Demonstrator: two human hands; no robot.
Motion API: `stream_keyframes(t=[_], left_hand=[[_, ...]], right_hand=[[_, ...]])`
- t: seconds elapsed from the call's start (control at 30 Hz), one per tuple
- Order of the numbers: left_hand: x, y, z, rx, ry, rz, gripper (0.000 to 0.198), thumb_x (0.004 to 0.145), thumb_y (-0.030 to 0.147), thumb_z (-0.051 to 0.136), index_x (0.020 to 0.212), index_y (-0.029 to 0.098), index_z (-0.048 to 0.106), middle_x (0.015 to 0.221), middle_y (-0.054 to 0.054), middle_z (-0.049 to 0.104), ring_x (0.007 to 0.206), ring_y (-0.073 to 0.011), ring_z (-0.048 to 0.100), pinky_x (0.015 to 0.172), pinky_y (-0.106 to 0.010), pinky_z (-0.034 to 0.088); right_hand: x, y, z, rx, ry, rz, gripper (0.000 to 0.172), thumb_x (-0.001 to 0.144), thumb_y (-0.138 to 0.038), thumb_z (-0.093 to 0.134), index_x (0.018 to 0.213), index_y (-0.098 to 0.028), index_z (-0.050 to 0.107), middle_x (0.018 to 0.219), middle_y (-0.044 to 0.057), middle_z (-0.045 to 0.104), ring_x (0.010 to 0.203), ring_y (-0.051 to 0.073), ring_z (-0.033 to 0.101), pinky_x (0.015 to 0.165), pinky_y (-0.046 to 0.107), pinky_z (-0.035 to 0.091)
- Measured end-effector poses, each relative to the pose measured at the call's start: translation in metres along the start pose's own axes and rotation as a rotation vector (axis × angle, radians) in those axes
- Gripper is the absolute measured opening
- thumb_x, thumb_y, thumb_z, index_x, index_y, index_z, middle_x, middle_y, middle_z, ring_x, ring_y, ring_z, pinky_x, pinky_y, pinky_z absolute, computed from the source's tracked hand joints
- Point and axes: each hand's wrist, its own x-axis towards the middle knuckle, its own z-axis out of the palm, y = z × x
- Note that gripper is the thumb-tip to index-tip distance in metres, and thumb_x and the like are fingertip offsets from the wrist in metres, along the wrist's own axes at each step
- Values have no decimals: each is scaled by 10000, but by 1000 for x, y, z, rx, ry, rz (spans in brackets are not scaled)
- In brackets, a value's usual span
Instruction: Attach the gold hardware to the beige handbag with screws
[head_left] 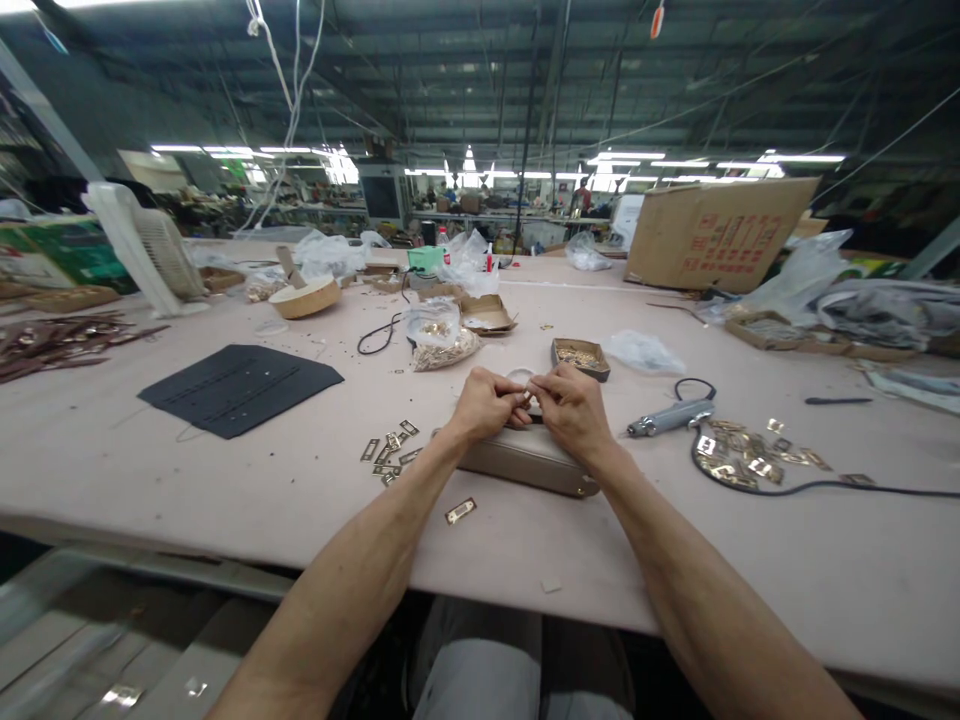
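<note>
Both of our hands work close together over a taupe bag, which lies on the pink-topped table directly in front of us. Bag: on its side, a long flat face towards us, the upper part covered by our hands.

Left hand: thumb and fingers bent and drawn into a close pinch. Right hand: same, tips meeting those of the left. A small pale piece shows at the fingertips; we cannot tell what it is, nor which hand has hold of it.

Left of the bag, near the left forearm: a loose group of metal plates. One single plate lies on our side of the bag, between the forearms. Right of the bag: a grey electric screwdriver, tip pointing towards the right wrist, and beside it a larger heap of metal plates partly ringed by a dark cord.

Beyond the right hand we note an open small box of small metal parts; farther left, a dark board lies flat.
</note>
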Motion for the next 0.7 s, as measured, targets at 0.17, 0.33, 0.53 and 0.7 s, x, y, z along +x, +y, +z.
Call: stream_keyframes(t=[0.17,0.33,0.53,0.7], left_hand=[[1,-1,1,18,-2,-3,107,837,52,686,860,44,790,608,-108,730,520,-172,711,548,-253,623],[0,2,2,1,22,-35,88,834,59,700,814,48,785,603,-102,726,495,-150,690,537,-234,610],[-1,5,3,-98,64,-48,121,784,120,795,861,27,783,631,-119,737,524,-158,703,560,-245,621],[0,4,2,-101,27,-47,148,781,158,805,842,26,777,615,-111,730,512,-150,693,555,-243,616]], right_hand=[[-1,-3,-3,-58,-42,-12,255,973,-220,546,830,-196,756,789,55,574,718,163,528,657,281,384],[-1,-10,-7,-162,-87,-40,274,985,-206,498,858,-188,741,840,63,563,740,162,511,652,269,368],[-2,-12,-2,-98,16,6,227,970,-199,528,917,-167,747,844,81,604,751,180,543,688,285,411],[-2,-7,0,-64,29,-31,221,970,-201,550,875,-182,748,835,69,600,744,168,547,680,279,418]])
